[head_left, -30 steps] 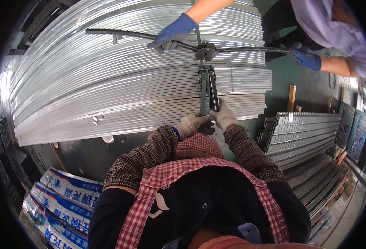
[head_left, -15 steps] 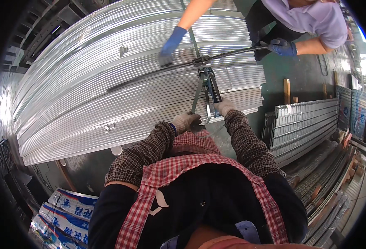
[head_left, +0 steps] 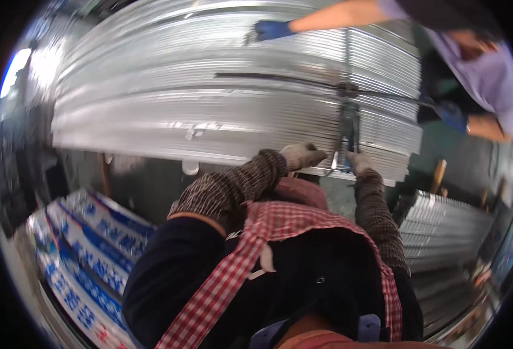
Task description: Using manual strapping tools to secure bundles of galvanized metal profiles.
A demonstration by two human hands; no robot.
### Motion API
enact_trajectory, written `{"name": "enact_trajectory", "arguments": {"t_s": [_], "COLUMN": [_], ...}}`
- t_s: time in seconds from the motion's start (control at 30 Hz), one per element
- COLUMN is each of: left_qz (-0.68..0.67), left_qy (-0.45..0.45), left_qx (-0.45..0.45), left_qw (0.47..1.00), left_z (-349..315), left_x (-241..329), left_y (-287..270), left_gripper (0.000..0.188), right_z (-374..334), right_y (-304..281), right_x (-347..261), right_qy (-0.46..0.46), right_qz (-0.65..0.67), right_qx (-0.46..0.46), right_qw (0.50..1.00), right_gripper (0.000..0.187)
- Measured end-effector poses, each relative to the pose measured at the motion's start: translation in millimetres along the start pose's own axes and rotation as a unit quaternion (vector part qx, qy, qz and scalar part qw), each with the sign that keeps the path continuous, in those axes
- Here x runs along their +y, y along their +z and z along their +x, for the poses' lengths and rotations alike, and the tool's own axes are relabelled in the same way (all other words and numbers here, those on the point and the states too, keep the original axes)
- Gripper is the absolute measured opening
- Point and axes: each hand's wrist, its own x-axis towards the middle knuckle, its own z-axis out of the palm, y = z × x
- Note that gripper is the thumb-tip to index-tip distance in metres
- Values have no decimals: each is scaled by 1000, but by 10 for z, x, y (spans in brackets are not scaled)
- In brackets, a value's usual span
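While the co-worker's blue-gloved hand [head_left: 271, 29] has slid leftward along the steel bundle [head_left: 210, 99], left hand [head_left: 300, 156] and right hand [head_left: 358, 161] stay at the strapping tool [head_left: 348, 131], fingers' grip indiscernible.

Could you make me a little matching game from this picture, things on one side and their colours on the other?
Things:
1. metal sheets
2. co-worker's glove
3. apron strap
4. stacked sacks

Colours:
A. red and white check
B. white with blue print
C. shiny silver
D. plain blue

Pairs: 1-C, 2-D, 3-A, 4-B
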Motion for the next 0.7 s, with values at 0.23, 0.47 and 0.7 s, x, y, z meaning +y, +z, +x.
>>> {"name": "enact_trajectory", "arguments": {"t_s": [0.23, 0.47, 0.7], "left_qz": [73, 58, -1], "left_qy": [-272, -284, -320], "left_qx": [195, 151, 104], "left_qw": [940, 945, 942], "left_z": [-439, -1226, -1302], "left_x": [-928, -1910, -1511], "left_y": [-568, -1022, -786], "left_gripper": [76, 34, 34], "right_z": [-17, -27, -9], "right_y": [-129, -76, -71], "right_x": [176, 39, 88], "right_qy": [21, 0, 38], "right_qz": [27, -5, 10], "right_qx": [-22, -12, 4], "right_qw": [999, 1000, 999], "right_gripper": [49, 47, 57]}}
